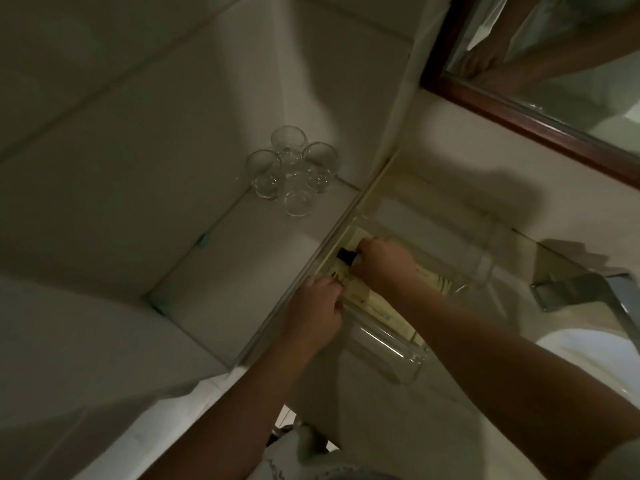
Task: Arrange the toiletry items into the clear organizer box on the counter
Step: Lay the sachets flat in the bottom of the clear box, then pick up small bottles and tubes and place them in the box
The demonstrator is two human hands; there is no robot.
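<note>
The clear organizer box (481,261) lies on the pale counter beside the wall, at centre right. Inside it lie several cream toiletry tubes (377,311) side by side, one with a black cap (344,254). My right hand (384,263) reaches into the box's far end and pinches the black-capped tube just behind the cap. My left hand (317,310) is at the box's wall-side edge, fingers curled onto a cream tube. The tubes' middles are hidden under my hands.
Several clear drinking glasses (291,169) stand clustered on the tiled ledge to the left. A wood-framed mirror (519,112) hangs at upper right. A chrome faucet (585,289) and a white basin (595,358) sit to the right of the box.
</note>
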